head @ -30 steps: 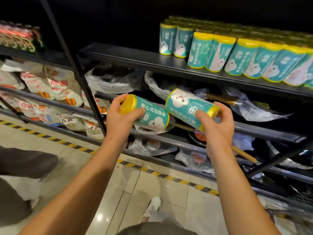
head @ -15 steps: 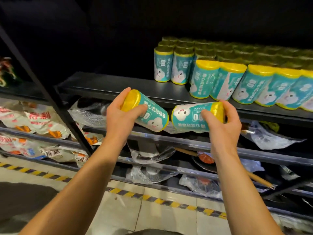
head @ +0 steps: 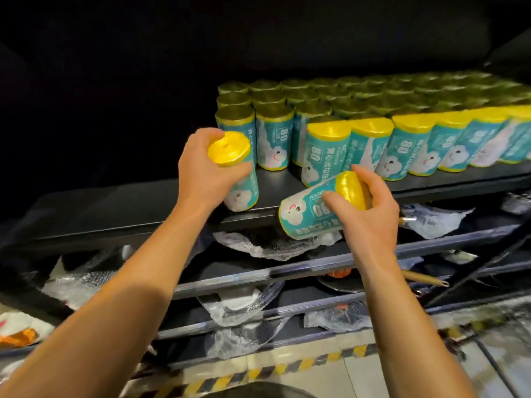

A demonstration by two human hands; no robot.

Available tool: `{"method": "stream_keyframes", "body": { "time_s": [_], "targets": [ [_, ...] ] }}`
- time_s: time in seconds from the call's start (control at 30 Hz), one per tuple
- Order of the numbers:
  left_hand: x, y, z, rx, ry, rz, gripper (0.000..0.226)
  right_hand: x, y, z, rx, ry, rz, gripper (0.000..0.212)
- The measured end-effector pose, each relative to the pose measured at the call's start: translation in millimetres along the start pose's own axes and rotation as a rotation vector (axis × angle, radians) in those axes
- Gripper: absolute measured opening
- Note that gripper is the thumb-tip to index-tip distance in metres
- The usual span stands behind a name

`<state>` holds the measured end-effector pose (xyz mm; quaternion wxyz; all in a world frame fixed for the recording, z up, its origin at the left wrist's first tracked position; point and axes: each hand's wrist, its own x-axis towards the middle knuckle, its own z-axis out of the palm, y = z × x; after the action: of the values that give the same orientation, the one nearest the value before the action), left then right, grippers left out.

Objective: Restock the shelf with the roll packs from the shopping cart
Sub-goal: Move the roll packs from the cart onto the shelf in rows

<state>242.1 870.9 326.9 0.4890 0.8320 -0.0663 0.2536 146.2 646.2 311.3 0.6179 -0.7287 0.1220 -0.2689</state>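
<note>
My left hand (head: 201, 173) grips a teal roll pack with a yellow end (head: 235, 168), held nearly upright with its bottom at the black top shelf (head: 129, 202), just left of the stocked packs. My right hand (head: 367, 208) holds a second roll pack (head: 310, 216) by its yellow end, tilted on its side in front of the shelf edge. Several rows of the same teal and yellow roll packs (head: 370, 139) stand upright on the shelf behind both hands. The shopping cart is out of view.
The left part of the top shelf is bare and dark. Lower shelves (head: 258, 277) hold items in clear plastic wrap and wooden-handled pans (head: 422, 280). A yellow-black striped strip (head: 273, 372) runs along the floor at the shelf base.
Both hands rose toward the top shelf. The left pack turned from tilted to nearly upright and reached the shelf surface. The right pack came up level with the shelf edge.
</note>
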Motion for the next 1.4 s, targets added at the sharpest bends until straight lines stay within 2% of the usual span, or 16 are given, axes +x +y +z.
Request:
{"method": "stream_keyframes", "body": {
  "time_s": [0.1,0.27,0.43,0.6,0.67,0.73,0.8,0.9,1.07,1.3,1.4],
  "targets": [
    [15,-14,7,0.021,-0.089,0.103,0.064,1,-11,9,-0.058,0.031,-0.071,0.059],
    [20,-31,5,-0.034,-0.152,0.199,0.068,18,-31,34,-0.222,0.018,-0.237,0.06],
    [25,-37,2,-0.139,-0.183,0.154,0.089,49,-42,69,-0.454,-0.125,-0.353,0.074],
    [30,-47,2,-0.155,-0.206,0.107,0.08,60,-27,95,-0.537,-0.276,-0.296,0.068],
    [29,-48,1,-0.159,-0.214,0.115,0.076,55,-19,97,-0.525,-0.236,-0.326,0.065],
    [27,-50,0,-0.173,-0.225,0.127,0.076,47,-11,96,-0.487,-0.161,-0.382,0.071],
    [22,-56,1,-0.177,-0.232,0.123,0.089,35,0,97,-0.424,-0.047,-0.391,0.081],
    [12,-64,2,-0.157,-0.21,0.066,0.107,13,19,111,-0.354,0.127,-0.325,0.081],
    [0,-71,2,-0.149,-0.217,0.026,0.081,1,33,129,-0.329,0.235,-0.292,0.07],
    [11,-70,13,-0.128,-0.226,0.014,0.08,10,40,129,-0.332,0.248,-0.229,0.066],
    [15,-66,19,-0.136,-0.212,-0.017,0.072,17,40,137,-0.334,0.289,-0.224,0.064]
  ]
}}
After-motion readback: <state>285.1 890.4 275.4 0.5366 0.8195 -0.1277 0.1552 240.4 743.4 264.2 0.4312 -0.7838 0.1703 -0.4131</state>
